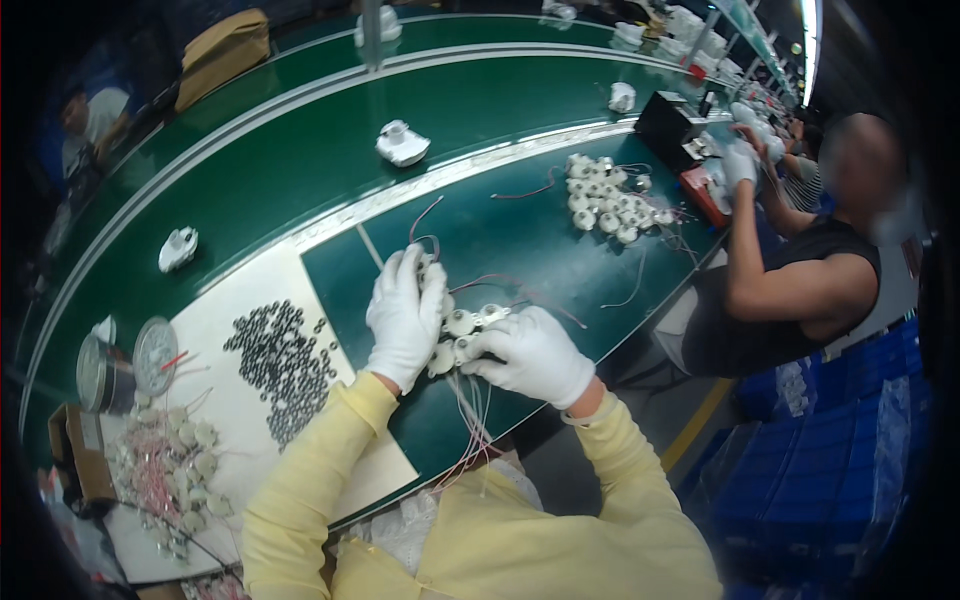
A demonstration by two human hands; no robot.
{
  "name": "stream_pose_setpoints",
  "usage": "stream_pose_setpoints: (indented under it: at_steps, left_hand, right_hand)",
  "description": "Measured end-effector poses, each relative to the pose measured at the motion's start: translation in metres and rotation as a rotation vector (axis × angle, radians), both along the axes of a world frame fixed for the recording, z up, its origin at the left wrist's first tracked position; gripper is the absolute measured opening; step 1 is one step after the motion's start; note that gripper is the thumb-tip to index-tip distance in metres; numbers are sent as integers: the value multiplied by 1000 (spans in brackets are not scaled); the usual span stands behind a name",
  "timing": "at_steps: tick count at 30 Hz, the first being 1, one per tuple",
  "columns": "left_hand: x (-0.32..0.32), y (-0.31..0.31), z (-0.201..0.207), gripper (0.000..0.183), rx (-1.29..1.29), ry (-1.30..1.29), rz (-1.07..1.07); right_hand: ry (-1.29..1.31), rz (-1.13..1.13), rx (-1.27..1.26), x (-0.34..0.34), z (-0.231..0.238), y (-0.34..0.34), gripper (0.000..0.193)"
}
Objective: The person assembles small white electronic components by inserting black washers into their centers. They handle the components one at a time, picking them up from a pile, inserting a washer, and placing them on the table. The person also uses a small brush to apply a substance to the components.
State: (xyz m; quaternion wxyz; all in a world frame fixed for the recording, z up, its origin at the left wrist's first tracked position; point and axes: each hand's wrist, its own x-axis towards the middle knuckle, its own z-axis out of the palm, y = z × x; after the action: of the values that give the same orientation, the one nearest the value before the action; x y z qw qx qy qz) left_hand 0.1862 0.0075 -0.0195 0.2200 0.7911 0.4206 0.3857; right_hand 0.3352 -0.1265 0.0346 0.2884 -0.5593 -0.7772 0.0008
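Note:
Both my hands wear white gloves and work close together over a cluster of small white round parts with thin wires [460,322] on the green tabletop. My left hand [405,320] lies along the left side of the cluster. Its fingers are bent round one wired part [427,264] that shows partly at the fingertips, with a reddish wire rising from it. My right hand [538,355] is on the right side, thumb and fingers closed at a white round part [463,348]. The fingers partly hide that part. Pale and reddish wires [475,415] trail from the cluster toward me.
Many small dark rings [282,362] lie on a white board at left, near a heap of wired parts [165,455] and round containers [156,352]. More white parts [612,198] sit at far right. White housings [402,145] stand on the green conveyor [310,150]. A co-worker [800,270] sits at right.

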Motion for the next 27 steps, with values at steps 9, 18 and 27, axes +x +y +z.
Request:
stream_pose_setpoints:
  at_steps: [9,18,27]
  left_hand:
    - [1,7,3,54,68,69,18]
    - [14,-2,4,46,37,129,28]
    - [-64,-38,84,53,229,240,-172]
  right_hand:
    - [41,79,35,11,6,-1,18]
    - [31,25,-47,6,0,0,11]
    - [228,25,87,9,-6,-3,12]
